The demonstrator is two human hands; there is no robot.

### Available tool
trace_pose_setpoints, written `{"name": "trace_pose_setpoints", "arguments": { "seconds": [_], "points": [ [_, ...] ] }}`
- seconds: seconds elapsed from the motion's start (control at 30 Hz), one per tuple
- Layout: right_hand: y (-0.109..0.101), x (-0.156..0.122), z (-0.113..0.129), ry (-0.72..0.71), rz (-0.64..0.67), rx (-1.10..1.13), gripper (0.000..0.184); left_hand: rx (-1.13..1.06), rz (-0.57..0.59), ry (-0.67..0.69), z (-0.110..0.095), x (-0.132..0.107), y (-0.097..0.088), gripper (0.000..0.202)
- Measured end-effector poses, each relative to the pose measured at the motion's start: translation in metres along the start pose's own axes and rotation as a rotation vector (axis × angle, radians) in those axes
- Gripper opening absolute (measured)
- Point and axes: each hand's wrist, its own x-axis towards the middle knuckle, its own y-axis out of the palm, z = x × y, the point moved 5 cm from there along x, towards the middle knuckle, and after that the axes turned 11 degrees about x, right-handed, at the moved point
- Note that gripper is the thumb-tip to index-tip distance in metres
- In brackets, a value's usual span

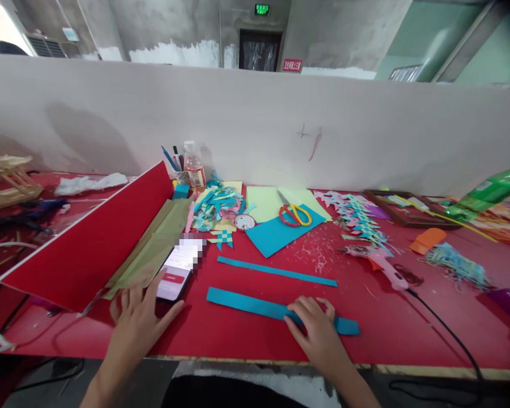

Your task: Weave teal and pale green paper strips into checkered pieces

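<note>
My left hand [138, 317] has its fingers apart beside the left edge of a smartphone [175, 277]. Its index finger reaches the phone's edge; whether it touches the screen I cannot tell. A wide blue paper strip [246, 302] lies near the table's front edge. My right hand [312, 323] has curled fingers and thumb on this strip, right of its middle, hiding part of it. Behind it lies a narrower blue paper strip [276, 271], apart from both hands. Red-and-yellow scissors [295, 214] rest on a blue paper sheet [266, 241] farther back.
A pink glue gun [378, 263] with a black cord lies at right. A red board [93, 243] leans at left beside olive paper [147, 246]. Behind are paper scraps [216, 207], a small bottle [194, 170] and pale green sheets [261, 201]. A green bottle [491, 192] tilts at far right.
</note>
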Motion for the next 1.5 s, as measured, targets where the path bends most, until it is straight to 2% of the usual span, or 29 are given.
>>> {"name": "trace_pose_setpoints", "arguments": {
  "seconds": [0.1,0.23,0.37,0.53,0.67,0.83,0.97,1.23,1.5],
  "points": [
    [0.0,0.0,0.0,-0.011,-0.01,-0.006,0.009,-0.13,0.052,0.031,0.013,0.018,0.006,0.055],
    [0.0,0.0,-0.001,-0.006,-0.011,-0.016,0.01,-0.329,0.18,0.119,0.023,0.058,0.021,0.048],
    [0.0,0.0,-0.001,-0.015,-0.021,0.002,0.011,-0.376,0.3,0.159,0.017,0.079,0.031,0.049],
    [0.0,0.001,0.0,-0.013,-0.037,-0.037,0.014,-0.231,0.328,0.19,0.005,0.077,0.031,0.053],
    [0.0,0.001,-0.001,-0.009,-0.049,-0.039,0.012,-0.119,0.303,0.224,0.0,0.078,0.032,0.054],
    [0.0,0.001,-0.001,-0.011,-0.055,-0.039,0.012,-0.098,0.3,0.247,0.0,0.081,0.034,0.055],
    [0.0,0.001,-0.001,-0.018,-0.051,-0.065,0.014,-0.072,0.267,0.187,0.0,0.083,0.032,0.06],
    [-0.001,0.001,-0.001,0.0,-0.045,-0.004,0.013,-0.036,0.281,0.091,0.0,0.083,0.031,0.072],
    [0.0,0.001,0.0,-0.005,-0.039,-0.026,0.011,-0.068,0.247,0.188,0.0,0.084,0.03,0.05]
  ]
}}
